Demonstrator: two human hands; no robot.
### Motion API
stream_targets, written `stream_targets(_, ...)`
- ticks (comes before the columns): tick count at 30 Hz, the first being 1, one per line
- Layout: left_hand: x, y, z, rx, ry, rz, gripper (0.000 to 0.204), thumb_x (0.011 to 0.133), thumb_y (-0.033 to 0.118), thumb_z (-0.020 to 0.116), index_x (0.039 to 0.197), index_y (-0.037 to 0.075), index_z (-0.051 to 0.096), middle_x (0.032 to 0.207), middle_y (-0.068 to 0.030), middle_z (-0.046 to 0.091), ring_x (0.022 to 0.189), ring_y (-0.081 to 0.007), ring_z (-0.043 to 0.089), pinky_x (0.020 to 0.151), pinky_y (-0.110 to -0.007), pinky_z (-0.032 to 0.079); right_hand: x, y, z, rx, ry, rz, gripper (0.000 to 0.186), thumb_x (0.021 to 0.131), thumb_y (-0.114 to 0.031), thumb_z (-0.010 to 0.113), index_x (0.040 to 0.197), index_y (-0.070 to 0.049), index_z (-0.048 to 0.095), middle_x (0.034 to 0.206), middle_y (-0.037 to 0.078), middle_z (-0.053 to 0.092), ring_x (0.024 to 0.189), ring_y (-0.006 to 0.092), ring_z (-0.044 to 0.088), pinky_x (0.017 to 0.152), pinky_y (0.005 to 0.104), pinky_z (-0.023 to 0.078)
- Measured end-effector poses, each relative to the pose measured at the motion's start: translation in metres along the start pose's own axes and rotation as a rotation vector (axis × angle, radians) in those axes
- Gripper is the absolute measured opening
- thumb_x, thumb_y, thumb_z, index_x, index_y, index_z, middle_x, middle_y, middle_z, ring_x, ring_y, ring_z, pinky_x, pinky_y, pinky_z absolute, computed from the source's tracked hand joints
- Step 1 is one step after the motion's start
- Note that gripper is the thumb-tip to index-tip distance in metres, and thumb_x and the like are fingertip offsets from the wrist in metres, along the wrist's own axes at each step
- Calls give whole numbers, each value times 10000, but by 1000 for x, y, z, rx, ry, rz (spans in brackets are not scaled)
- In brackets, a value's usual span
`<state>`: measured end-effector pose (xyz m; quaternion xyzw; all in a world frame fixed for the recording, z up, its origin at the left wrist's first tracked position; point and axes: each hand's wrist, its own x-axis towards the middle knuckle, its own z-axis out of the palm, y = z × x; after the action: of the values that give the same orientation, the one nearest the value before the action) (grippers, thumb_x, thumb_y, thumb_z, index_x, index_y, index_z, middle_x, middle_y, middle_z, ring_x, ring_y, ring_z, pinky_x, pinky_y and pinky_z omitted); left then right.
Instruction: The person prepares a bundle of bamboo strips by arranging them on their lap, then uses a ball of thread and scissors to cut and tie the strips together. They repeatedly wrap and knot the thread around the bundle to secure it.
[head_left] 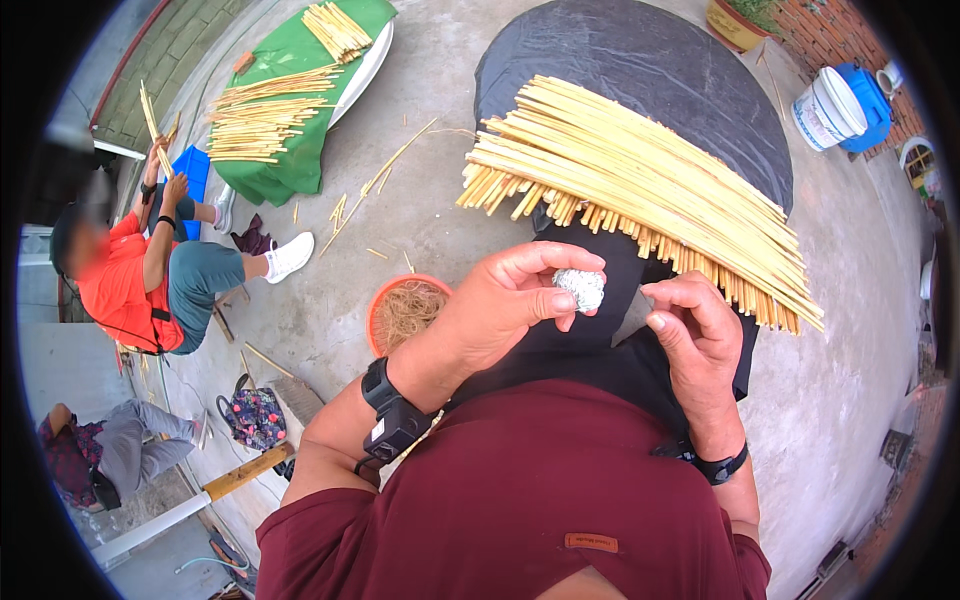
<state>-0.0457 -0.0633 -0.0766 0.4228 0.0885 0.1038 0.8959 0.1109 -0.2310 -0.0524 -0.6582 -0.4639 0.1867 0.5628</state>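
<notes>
Between the thumb and fingers of my left hand (520, 295) is a small silvery-white ball (581, 288) with a crinkled surface; whether it is foil or wound thread I cannot tell. My right hand (697, 335), a little way to its right, has thumb and forefinger brought close together. Whatever those fingertips hold, if anything, is too fine to make out. Both hands are above my lap. Just beyond them a wide row of pale yellow stalks (650, 185) lies across a dark-covered round table (620, 50), their near ends overhanging its edge.
An orange basket (385, 325) of tangled fibre stands left of my lap. Loose stalks lie on the concrete. At left, a person in orange (130, 270) holds stalks near a green-covered table (300, 170); another person (120, 450) sits lower left. Buckets (830, 108) stand far right.
</notes>
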Motion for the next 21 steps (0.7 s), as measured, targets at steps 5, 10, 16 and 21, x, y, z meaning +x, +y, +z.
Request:
stream_targets(5, 36, -15, 62, 239, -2, 42, 487, 850, -30, 648, 1317, 8, 513, 1224, -39, 529, 1039, -117, 573, 855, -241, 493, -16, 3, -29, -20, 211, -77, 184, 777, 36, 704, 948, -30, 696, 766, 32, 545, 655, 100, 505, 561, 231, 391)
stream_targets(10, 49, -26, 87, 436, 15, 25, 459, 867, -45, 620, 1310, 6, 514, 1212, -41, 534, 1052, -106, 563, 857, -238, 490, -32, 5, -51, -114, 243, -78, 177, 758, 47, 715, 918, -28, 700, 754, 38, 547, 628, 111, 506, 536, 237, 384)
stream_targets(16, 58, -38, 104, 500, -9, 27, 359, 853, -35, 640, 1207, 7, 596, 1088, -40, 585, 928, -72, 589, 768, -207, 497, -42, 7, -68, -181, 274, -112, 192, 748, 56, 716, 919, -28, 691, 778, 62, 587, 664, 138, 563, 551, 254, 436)
stream_targets(21, 66, -47, 113, 619, -46, -11, 336, 842, 27, 687, 1169, 7, 616, 979, -15, 626, 851, -52, 587, 724, -197, 490, -51, 8, -77, -136, 347, -101, 177, 750, 63, 706, 901, -26, 686, 756, 63, 574, 661, 158, 563, 552, 265, 435)
